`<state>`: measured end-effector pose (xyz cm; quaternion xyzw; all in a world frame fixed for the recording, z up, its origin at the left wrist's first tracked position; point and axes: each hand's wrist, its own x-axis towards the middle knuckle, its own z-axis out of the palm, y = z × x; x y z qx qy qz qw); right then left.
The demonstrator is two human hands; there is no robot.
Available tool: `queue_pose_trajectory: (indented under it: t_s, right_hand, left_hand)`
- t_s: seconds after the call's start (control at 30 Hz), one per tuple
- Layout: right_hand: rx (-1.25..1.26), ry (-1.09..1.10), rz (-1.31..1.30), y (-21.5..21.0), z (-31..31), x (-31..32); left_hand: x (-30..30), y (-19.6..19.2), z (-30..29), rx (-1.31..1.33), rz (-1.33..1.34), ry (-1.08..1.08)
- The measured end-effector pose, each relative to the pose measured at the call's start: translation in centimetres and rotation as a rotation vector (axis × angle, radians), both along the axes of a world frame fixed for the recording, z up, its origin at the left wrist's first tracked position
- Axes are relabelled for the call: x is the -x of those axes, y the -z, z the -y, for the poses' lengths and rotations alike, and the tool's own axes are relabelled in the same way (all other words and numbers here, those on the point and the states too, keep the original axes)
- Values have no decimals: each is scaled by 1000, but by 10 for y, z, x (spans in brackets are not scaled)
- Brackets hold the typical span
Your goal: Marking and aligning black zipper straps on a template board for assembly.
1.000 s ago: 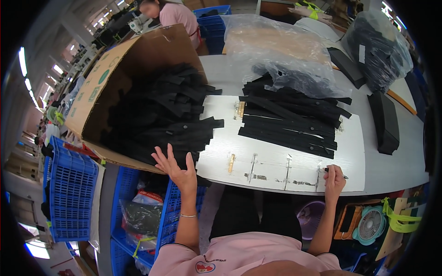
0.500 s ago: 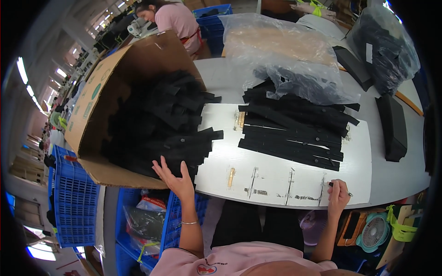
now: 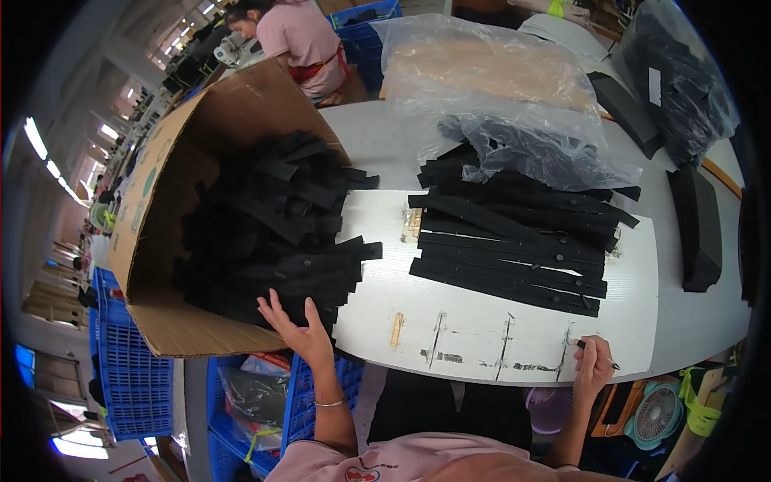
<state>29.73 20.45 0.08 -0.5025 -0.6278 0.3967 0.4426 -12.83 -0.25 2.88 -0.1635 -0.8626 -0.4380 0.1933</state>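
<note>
My left hand [image 3: 305,336] is open, fingers spread, at the near edge of a heap of black fabric strips [image 3: 269,217]. Its fingertips lie over the lowest strips; whether they press on them I cannot tell. The heap spills out of a cardboard box [image 3: 173,325] tipped on its side. My right hand [image 3: 593,361] is closed around a slim black pen [image 3: 615,366], beside the marked lines on a white board [image 3: 474,329]. Farther up the board, more black strips [image 3: 514,249] lie side by side, some with small round dark pieces on them.
Clear plastic bags [image 3: 490,72] cover the far ends of the strips. Black folded pieces [image 3: 695,233] and a bagged dark bundle [image 3: 683,88] sit at the right. Blue crates [image 3: 132,361] and a small fan [image 3: 654,414] are below the table. A person [image 3: 297,44] works at the back.
The whole view has shifted slightly, so the table and box sit lower in the picture. Both hands keep nearly the same place and pose.
</note>
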Motion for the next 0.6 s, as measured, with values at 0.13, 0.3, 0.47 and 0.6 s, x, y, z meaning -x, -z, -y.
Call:
queue_pose_trajectory:
  t_s: [0.13,0.3,0.47,0.6]
  right_hand:
    - [-19,-8,7,-2,0,1]
    - [-16,3,20,-3,0,1]
    - [-11,2,8,-4,-1,3]
    - [-66,-5,6,4,-4,1]
  left_hand:
    - [0,0,-1,-53,14,28]
    - [-1,-2,-2,-46,27,20]
    - [1,-2,-1,-59,14,35]
    - [1,-3,0,-69,20,39]
